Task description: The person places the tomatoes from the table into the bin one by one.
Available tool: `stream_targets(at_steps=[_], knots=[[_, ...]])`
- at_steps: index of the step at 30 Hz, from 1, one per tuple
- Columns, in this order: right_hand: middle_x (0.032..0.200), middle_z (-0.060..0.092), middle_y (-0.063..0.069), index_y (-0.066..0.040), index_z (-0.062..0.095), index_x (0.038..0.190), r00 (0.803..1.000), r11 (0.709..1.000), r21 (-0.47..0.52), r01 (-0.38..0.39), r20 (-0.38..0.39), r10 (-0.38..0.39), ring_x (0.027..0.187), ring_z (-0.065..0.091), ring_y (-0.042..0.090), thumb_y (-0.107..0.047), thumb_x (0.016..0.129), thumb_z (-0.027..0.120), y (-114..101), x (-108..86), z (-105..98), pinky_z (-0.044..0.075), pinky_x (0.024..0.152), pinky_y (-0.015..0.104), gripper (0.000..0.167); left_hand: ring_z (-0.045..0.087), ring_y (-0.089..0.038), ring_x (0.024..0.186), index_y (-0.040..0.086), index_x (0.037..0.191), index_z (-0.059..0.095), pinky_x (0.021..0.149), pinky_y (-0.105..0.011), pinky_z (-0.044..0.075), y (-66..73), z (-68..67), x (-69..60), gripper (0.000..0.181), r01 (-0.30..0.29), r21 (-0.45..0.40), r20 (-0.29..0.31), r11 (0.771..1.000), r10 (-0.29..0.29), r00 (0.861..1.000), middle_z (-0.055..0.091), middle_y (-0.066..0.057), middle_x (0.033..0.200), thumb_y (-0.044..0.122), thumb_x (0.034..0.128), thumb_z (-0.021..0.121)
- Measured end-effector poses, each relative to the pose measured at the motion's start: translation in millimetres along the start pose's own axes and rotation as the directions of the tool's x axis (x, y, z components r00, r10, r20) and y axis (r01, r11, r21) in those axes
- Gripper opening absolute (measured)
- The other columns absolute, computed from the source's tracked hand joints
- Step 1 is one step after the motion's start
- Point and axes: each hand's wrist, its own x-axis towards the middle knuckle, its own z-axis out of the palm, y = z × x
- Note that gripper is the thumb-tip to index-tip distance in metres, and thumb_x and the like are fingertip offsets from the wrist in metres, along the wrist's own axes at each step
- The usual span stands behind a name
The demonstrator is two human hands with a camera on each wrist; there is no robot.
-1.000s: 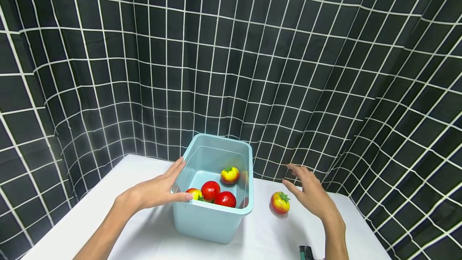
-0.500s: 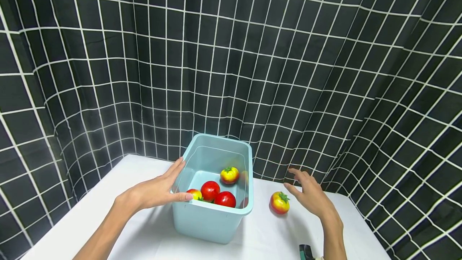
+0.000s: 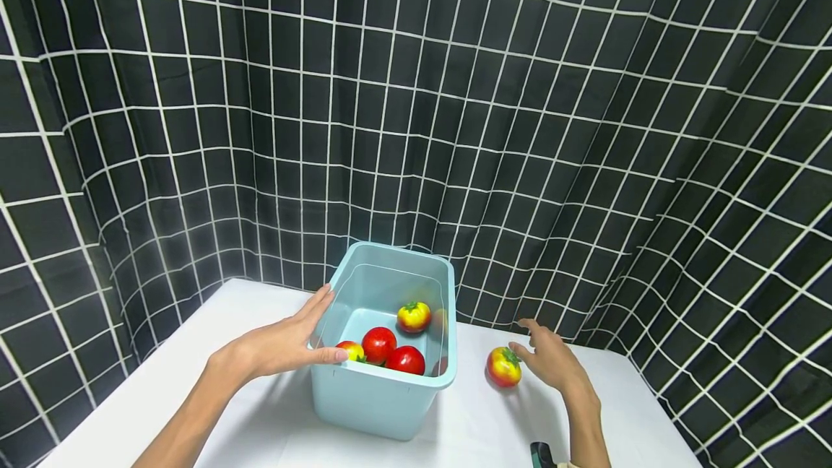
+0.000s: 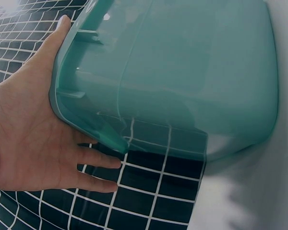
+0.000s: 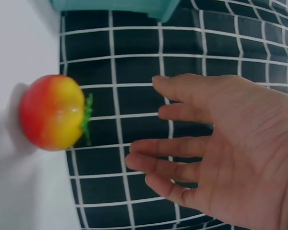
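Note:
A light blue plastic bin (image 3: 373, 403) stands on the white table and holds several tomatoes. Inside, a red tomato (image 3: 379, 344) lies beside another red one near the front wall, and a yellow-red tomato (image 3: 414, 316) sits farther back. My left hand (image 3: 286, 341) rests at the bin's near left corner, thumb along the front rim and fingers extended along the left side. To the right of the bin, a loose yellow-red tomato (image 5: 55, 112) with a green leafy top lies on the table. My right hand (image 5: 221, 143) hovers just beside it, fingers spread and apart from it, holding nothing.
The white table (image 3: 260, 439) runs up to a dark curtain (image 3: 416, 128) with a white grid at the back and sides. A small black and green object (image 3: 541, 455) shows by the right forearm at the front edge.
My right hand has lowered and moved slightly left, closer to the loose tomato. The left hand and the bin have stayed in place.

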Motion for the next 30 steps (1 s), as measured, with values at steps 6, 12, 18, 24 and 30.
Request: stream_targets(at_steps=[6,12,18,24,30], knots=[[0.141,0.062,0.031,0.000,0.047,0.151,0.994,0.998,-0.023,-0.052,0.095,0.054,0.119,0.065,0.051,-0.031,0.095,0.074,7.0,6.7,18.9,0.054,0.097,0.070,0.069,0.021,-0.038,0.163,0.013,0.170,0.007,0.124,-0.066,0.033,-0.6,0.0,0.6,0.115,-0.002,0.004,-0.005,1.000,0.002,1.000,-0.003,-0.006,0.179,0.072,0.0899,0.065],[0.142,0.059,0.033,-0.004,0.047,0.151,0.978,0.992,-0.031,-0.122,0.169,0.126,0.120,0.063,0.054,-0.039,0.092,0.078,8.2,10.3,30.8,0.053,0.096,0.072,0.075,0.021,-0.038,0.163,0.014,0.170,0.006,0.123,-0.066,0.033,-0.4,0.2,-0.1,0.114,0.003,0.004,-0.003,1.000,-0.003,1.000,-0.004,-0.004,0.179,0.071,0.0907,0.065],[0.147,0.054,0.034,-0.009,0.042,0.156,0.971,0.991,0.001,-0.132,0.202,0.130,0.131,0.052,0.061,-0.046,0.090,0.078,8.5,10.9,38.9,0.047,0.100,0.078,0.083,0.023,-0.037,0.163,0.014,0.170,0.006,0.123,-0.066,0.034,-0.3,0.4,-1.1,0.116,0.007,0.007,-0.001,1.000,-0.007,1.000,-0.004,-0.004,0.179,0.074,0.0898,0.064],[0.136,0.062,0.026,-0.015,0.049,0.153,0.969,0.995,0.007,-0.104,0.225,0.100,0.121,0.059,0.050,-0.044,0.091,0.078,10.8,11.6,44.5,0.050,0.099,0.074,0.075,0.021,-0.037,0.163,0.013,0.170,0.006,0.124,-0.065,0.033,0.1,0.1,-0.9,0.116,-0.001,0.006,-0.004,1.000,0.001,1.000,-0.004,-0.005,0.179,0.073,0.0900,0.064],[0.117,0.070,0.013,-0.017,0.061,0.142,0.976,0.998,-0.008,-0.060,0.207,0.060,0.102,0.061,0.030,-0.039,0.090,0.080,10.7,11.1,45.4,0.054,0.091,0.061,0.060,0.022,-0.037,0.163,0.013,0.170,0.006,0.124,-0.065,0.034,0.0,0.3,-0.4,0.116,0.001,0.006,-0.004,1.000,-0.001,1.000,-0.004,-0.004,0.179,0.075,0.0894,0.064]])
